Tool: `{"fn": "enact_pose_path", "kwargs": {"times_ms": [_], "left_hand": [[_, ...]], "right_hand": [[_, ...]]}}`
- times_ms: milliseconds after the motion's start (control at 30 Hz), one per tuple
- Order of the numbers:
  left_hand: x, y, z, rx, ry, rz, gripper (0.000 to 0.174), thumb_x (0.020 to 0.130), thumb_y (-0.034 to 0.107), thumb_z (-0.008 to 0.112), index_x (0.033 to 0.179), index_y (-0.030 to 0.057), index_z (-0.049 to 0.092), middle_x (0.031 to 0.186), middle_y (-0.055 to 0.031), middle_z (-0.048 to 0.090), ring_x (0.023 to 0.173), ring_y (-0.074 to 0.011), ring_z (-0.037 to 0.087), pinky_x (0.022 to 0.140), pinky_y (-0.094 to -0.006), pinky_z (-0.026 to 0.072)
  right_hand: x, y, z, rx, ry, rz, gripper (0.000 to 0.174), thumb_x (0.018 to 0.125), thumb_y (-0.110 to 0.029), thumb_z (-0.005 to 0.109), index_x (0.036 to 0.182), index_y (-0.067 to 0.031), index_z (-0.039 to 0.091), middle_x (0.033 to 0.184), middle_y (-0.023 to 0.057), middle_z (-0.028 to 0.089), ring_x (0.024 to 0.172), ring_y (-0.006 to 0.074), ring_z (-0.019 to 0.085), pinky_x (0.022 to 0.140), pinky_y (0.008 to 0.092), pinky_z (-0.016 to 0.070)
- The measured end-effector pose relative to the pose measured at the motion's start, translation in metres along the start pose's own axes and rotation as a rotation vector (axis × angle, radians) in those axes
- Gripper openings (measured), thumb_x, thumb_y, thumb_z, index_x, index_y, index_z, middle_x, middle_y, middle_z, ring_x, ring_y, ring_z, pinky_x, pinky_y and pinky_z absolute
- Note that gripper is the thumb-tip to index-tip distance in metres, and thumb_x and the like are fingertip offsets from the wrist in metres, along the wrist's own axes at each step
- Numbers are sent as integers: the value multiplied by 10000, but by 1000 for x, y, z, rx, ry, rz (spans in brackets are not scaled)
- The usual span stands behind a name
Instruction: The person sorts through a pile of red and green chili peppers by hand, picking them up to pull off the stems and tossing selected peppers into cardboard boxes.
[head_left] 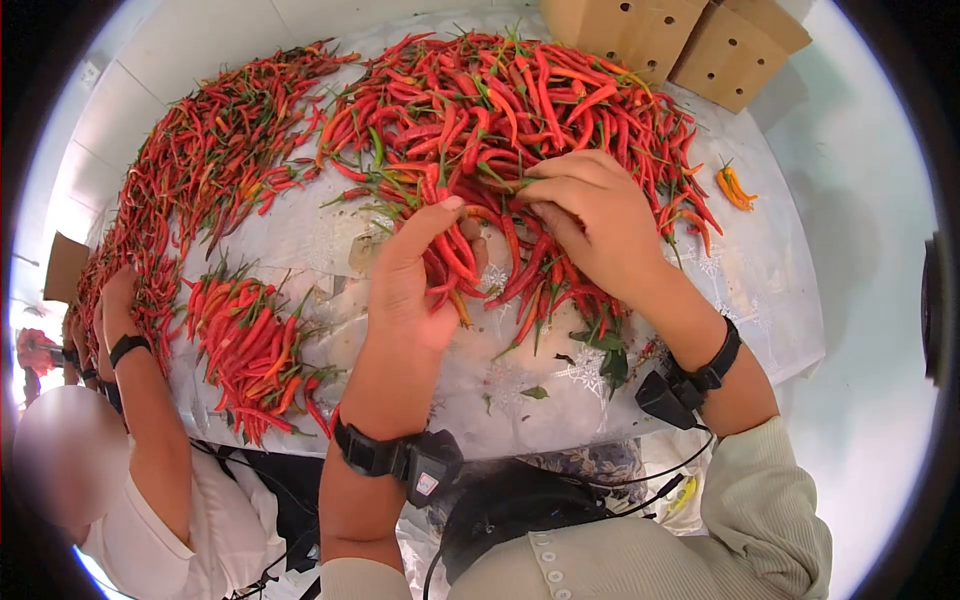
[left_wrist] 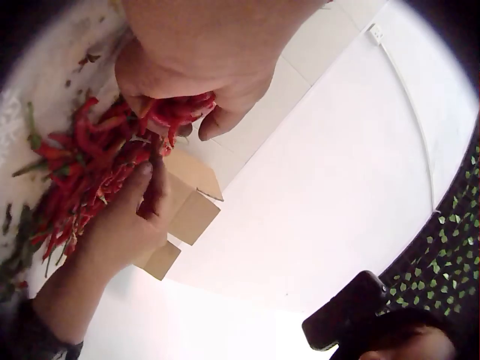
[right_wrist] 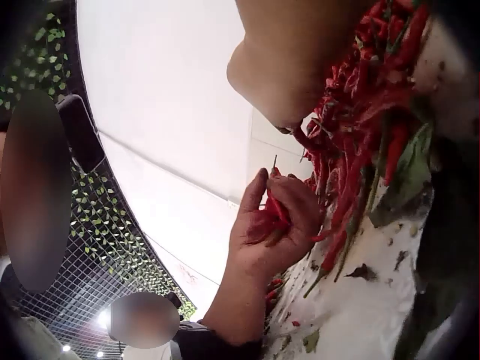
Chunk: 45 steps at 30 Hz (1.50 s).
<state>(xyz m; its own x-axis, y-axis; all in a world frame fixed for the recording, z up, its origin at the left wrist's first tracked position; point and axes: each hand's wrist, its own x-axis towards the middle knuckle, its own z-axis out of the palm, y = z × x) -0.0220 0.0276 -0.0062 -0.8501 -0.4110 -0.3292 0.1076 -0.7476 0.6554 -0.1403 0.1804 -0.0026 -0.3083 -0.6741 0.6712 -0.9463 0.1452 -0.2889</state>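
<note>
My left hand [head_left: 408,275] holds several red chili peppers [head_left: 457,252] in its curled fingers, thumb lying along them. In the right wrist view these chilies [right_wrist: 277,206] lie across the palm with a thin stem sticking up. My right hand [head_left: 605,220] bends over the near edge of the big chili pile [head_left: 560,90], its thumb and fingertips pinching at a chili there. The right wrist view has a red chili [right_wrist: 301,139] right at those fingertips. Loose chilies [head_left: 540,285] lie on the table below both hands.
A smaller chili heap [head_left: 245,350] sits left of my left arm, and a long heap [head_left: 200,150] runs along the far left, where another person's hand [head_left: 118,300] works. Cardboard boxes [head_left: 735,60] stand at the back right. Orange chilies [head_left: 735,187] lie near the right edge; leaves [head_left: 613,365] lie in front.
</note>
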Motion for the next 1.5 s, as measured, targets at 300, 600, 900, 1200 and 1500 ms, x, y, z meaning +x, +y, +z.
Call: {"fn": "enact_pose_path", "kwargs": {"times_ms": [300,600,900,1200,1500], "left_hand": [[-3,4,4,18,45,99,155,797,100,631,893,-10,579,783,-70,601,668,-162,582,587,-273,491],[-11,-1,15,189,-172,47,293,767,41,648,1044,-9,565,889,-93,642,757,-185,646,652,-301,547],[-9,2,7,259,-195,6,289,750,72,677,1014,20,571,848,-61,619,707,-159,614,608,-281,522],[-4,2,3,238,-87,15,213,743,65,674,929,-3,598,801,-81,630,684,-157,610,602,-258,516],[-9,5,9,370,-201,18,301,725,18,645,1009,-51,573,899,-129,647,789,-206,648,690,-299,545]], "right_hand": [[1,-12,-17,540,223,328,107,791,-28,608,897,-30,618,860,43,632,792,130,589,736,262,457],[0,-14,-13,915,12,483,158,848,-58,597,997,-7,611,893,37,631,803,76,578,732,239,468],[1,-13,-19,339,-128,458,198,771,-79,648,960,-21,633,916,111,601,834,240,590,761,326,469],[-7,-5,-23,82,-429,169,180,709,-92,677,870,-24,631,896,117,539,917,305,515,809,397,418],[3,-9,-29,576,-319,381,104,825,-37,586,922,-8,561,818,103,598,785,188,590,692,296,458]]}}
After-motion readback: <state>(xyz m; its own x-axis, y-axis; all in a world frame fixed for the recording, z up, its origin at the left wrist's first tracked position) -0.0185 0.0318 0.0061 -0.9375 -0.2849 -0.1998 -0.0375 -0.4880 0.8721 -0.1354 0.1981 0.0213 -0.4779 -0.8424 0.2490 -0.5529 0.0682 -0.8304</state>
